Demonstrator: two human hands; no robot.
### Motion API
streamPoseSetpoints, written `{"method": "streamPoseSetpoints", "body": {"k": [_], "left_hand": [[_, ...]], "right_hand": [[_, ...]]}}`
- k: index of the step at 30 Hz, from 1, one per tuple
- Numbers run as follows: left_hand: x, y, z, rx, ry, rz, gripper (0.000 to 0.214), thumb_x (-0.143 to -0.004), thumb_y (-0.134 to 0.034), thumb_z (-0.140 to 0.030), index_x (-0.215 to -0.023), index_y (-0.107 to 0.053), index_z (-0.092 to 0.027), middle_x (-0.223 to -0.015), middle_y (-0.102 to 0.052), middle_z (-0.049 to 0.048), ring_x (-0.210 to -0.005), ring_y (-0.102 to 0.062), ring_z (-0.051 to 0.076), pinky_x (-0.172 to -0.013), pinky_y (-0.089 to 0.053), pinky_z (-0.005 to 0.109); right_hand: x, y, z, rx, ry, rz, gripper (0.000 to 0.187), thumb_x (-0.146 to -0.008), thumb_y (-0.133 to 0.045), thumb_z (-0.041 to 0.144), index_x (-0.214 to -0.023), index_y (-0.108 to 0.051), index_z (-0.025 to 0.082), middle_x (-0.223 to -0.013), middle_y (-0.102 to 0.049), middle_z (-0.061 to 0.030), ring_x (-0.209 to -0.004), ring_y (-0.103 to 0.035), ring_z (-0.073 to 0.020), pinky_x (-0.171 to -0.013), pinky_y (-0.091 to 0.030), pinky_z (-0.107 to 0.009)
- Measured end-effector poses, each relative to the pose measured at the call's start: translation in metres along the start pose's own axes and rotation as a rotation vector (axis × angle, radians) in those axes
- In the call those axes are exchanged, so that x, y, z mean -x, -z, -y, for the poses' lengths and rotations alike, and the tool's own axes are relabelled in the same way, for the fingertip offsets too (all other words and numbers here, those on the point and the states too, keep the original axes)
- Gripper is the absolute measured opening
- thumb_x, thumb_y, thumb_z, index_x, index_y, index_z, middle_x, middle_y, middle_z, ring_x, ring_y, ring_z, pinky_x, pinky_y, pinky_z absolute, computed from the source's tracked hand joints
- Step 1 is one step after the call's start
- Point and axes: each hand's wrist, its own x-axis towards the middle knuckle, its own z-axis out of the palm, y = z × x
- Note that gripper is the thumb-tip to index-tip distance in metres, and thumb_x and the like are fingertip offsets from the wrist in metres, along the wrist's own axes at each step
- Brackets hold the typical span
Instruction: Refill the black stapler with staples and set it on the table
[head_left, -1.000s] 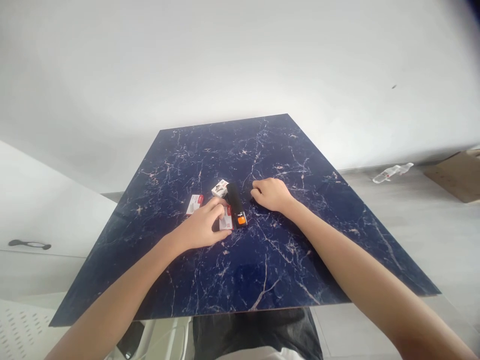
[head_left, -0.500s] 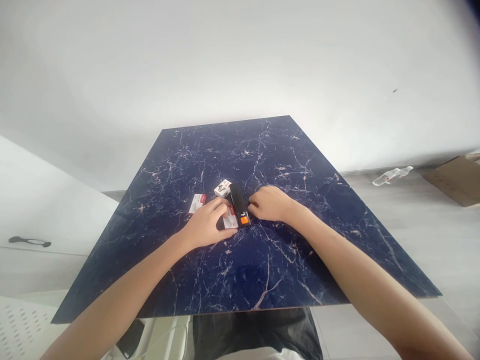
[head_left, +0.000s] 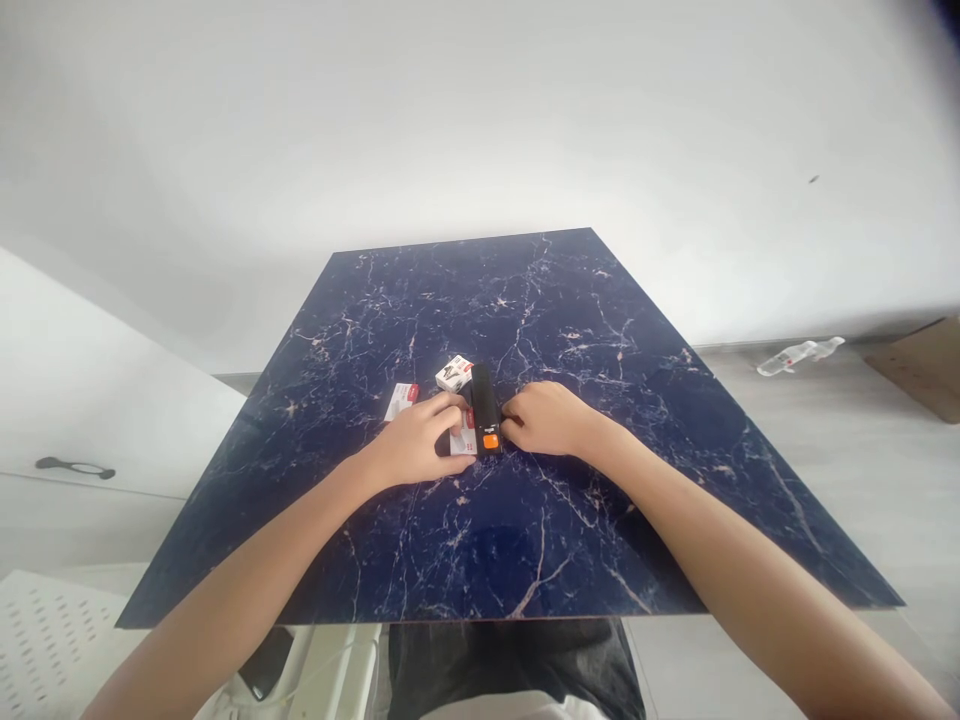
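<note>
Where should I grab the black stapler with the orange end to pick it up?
Pinch the stapler across its narrow middle, coming from above and the right. It lies flat, long and thin, orange end toward you, so its two long sides are probably easy to squeeze. A small white-and-red box and the left hand crowd its left side; the right hand sits at its right side.

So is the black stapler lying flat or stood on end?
Lying flat: the stapler rests lengthwise on the table, orange end nearest the camera.

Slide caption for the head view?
Left hand and right hand flank a black stapler, a small white box behind it, on a blue marbled table.
</note>
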Motion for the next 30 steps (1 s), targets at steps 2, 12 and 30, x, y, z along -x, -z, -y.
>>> {"method": "streamPoseSetpoints", "body": {"k": [2,12,30], "left_hand": [[0.000,0.001,0.000,-0.004,-0.009,0.002,0.030,-0.086,-0.073,-0.046,-0.091,-0.059,-0.020,-0.136,-0.059,0.0117,-0.110,-0.067,0.028,-0.089,-0.058,0.043],[0.002,-0.001,0.002,-0.044,-0.049,-0.018,0.035,-0.088,-0.072,-0.052,-0.095,-0.060,-0.020,-0.135,-0.061,0.0120,-0.113,-0.066,0.030,-0.092,-0.057,0.044],[0.016,0.063,0.057,0.084,0.210,0.074,0.059,-0.084,-0.076,-0.049,-0.137,-0.059,-0.030,-0.140,-0.062,0.0077,-0.125,-0.061,0.030,-0.105,-0.051,0.046]], "right_hand": [[0.000,0.000,0.001,-0.010,-0.010,0.010,0.038,-0.092,-0.045,0.032,-0.082,-0.078,0.017,-0.081,-0.076,-0.0114,-0.069,-0.066,-0.0211,-0.060,-0.032,-0.031],[0.001,-0.001,0.000,-0.019,0.001,-0.004,0.038,-0.093,-0.044,0.032,-0.083,-0.078,0.019,-0.082,-0.076,-0.0104,-0.070,-0.066,-0.0213,-0.062,-0.034,-0.031],[0.001,-0.004,-0.003,-0.056,-0.013,-0.017,0.040,-0.095,-0.042,0.034,-0.083,-0.077,0.019,-0.081,-0.075,-0.0103,-0.070,-0.066,-0.0211,-0.061,-0.035,-0.030]]}}
